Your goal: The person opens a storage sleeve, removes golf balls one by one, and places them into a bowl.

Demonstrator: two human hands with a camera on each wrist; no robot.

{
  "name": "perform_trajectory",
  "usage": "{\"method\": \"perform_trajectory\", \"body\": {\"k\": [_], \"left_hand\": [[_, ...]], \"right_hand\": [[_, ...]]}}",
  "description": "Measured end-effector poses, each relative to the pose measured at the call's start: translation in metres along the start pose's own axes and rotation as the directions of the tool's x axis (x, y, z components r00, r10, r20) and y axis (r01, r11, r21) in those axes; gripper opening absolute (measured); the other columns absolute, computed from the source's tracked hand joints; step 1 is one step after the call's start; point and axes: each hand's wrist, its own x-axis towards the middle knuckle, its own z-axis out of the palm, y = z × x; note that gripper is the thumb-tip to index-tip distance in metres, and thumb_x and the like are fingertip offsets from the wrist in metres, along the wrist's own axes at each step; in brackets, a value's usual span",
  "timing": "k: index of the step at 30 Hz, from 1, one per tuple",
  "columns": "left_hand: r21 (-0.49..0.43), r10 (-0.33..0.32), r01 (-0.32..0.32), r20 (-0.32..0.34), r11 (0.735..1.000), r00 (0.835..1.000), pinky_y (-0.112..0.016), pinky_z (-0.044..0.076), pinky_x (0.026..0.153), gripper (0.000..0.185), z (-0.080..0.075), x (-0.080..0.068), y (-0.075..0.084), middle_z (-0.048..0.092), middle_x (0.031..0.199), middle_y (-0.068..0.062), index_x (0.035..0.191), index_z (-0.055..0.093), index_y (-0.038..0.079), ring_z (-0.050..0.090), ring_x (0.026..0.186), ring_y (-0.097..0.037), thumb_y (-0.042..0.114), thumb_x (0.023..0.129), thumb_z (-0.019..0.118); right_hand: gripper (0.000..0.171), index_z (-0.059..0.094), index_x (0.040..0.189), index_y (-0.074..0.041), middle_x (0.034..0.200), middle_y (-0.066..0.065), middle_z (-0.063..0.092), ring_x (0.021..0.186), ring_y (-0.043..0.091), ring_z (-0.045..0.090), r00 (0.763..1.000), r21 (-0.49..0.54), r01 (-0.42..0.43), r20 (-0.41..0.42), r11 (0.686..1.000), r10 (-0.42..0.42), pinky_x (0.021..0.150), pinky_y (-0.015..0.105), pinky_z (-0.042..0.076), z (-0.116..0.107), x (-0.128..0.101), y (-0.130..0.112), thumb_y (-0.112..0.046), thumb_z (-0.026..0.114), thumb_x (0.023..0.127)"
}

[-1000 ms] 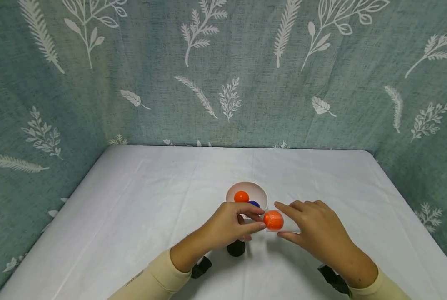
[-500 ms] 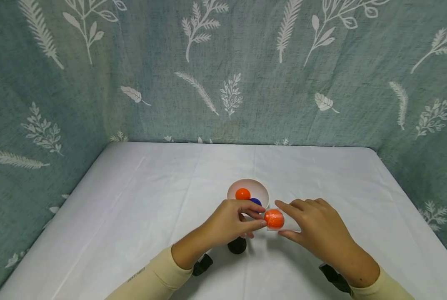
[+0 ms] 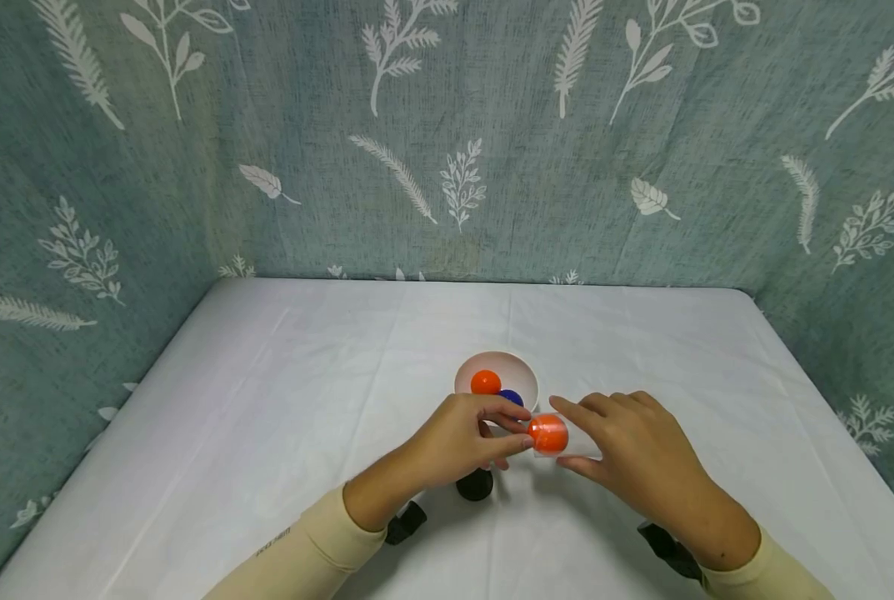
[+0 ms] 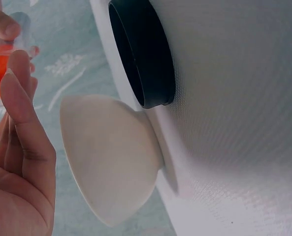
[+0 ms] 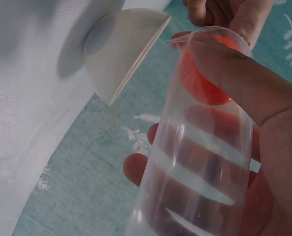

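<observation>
My right hand [image 3: 562, 437] grips a clear plastic tube [image 3: 580, 447] lying sideways just above the table, its mouth towards the left. An orange ball [image 3: 547, 433] sits at that mouth, and my left hand [image 3: 520, 429] pinches it between thumb and fingers. The right wrist view shows my thumb and fingers wrapped round the tube [image 5: 200, 162] with the ball [image 5: 205, 78] at its open end. Just behind the hands stands a white bowl [image 3: 495, 360] holding a second orange ball [image 3: 485, 382] and a blue ball [image 3: 511, 397].
A black round cap [image 3: 475, 484] lies on the white tablecloth [image 3: 267, 417] under my left hand, close to the bowl [image 4: 106, 162]. Teal leaf-patterned cloth [image 3: 447, 142] walls the table at the back and both sides. Black wrist straps [image 3: 405, 523] show on both arms.
The view has shifted slightly upward. Both hands keep the same hold on the tube and the orange ball.
</observation>
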Motion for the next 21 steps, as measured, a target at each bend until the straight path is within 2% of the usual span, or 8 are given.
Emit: {"method": "perform_trajectory", "body": {"k": [11,21], "left_hand": [[0.018,0.015,-0.015,0.002,1.0,1.0,-0.031,0.059,0.059,0.031,-0.0011,0.0017,-0.0009,0.076,0.1,0.002,0.119,0.072,0.02,0.074,0.069,-0.027,0.029,0.089,0.077],[-0.02,0.003,-0.003,0.001,1.0,1.0,-0.031,0.058,0.06,0.032,-0.0023,-0.0003,-0.0007,0.075,0.098,0.004,0.12,0.072,0.019,0.074,0.07,-0.029,0.033,0.091,0.075]], "right_hand": [[0.068,0.071,0.125,-0.019,0.097,0.003,0.074,0.083,0.023,0.069,0.999,0.0,-0.035,0.031,0.999,0.035,0.078,0.045,0.057,-0.0037,0.0013,0.0016,-0.047,0.091,0.066],[0.067,0.071,0.125,-0.019,0.097,0.002,0.074,0.083,0.022,0.069,0.999,0.013,-0.032,0.024,0.999,0.031,0.079,0.045,0.057,-0.0028,0.0022,0.0,-0.046,0.091,0.067]]}}
